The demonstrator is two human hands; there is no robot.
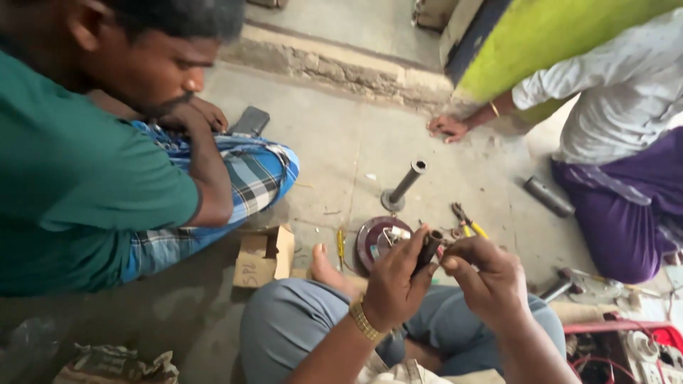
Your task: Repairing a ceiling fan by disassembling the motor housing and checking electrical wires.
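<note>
Metal sleeve (429, 247), dark and cylindrical, sits raised between both hands above the wearer's knees, close to the eyes, probably so the small work at its end can be seen.

Far left: a seated person in a green shirt (71, 178) and checked cloth leans in, chin on a hand, a dark phone-like object (250, 121) on the floor behind. Below, a crumpled bag (117, 364) at the frame's bottom edge.

Left of centre: an open cardboard box (265, 257) lies on the concrete floor (341, 142), near the wearer's bare foot, within easy reach. A yellow-handled screwdriver (341, 247) lies just beside it.

Centre: a round maroon disc part (377, 238) rests flat on the floor under the hands; a metal tube on a flange (403, 186) stands tilted behind it.

Left hand (395, 284), gold watch at the wrist, wraps the sleeve from below, fingers curled tight around it to steady it. Right hand (487, 281) meets its upper end, thumb and forefinger pinched together on something too small to make out.

Right: yellow-handled pliers (466, 220) on the floor, a grey pipe (548, 197) further off, a hammer-like tool (558, 288) near the knee. Another person in white shirt and purple cloth (626, 199) squats, one hand flat on the floor. Red crate (605, 328) with wiring at bottom right.
</note>
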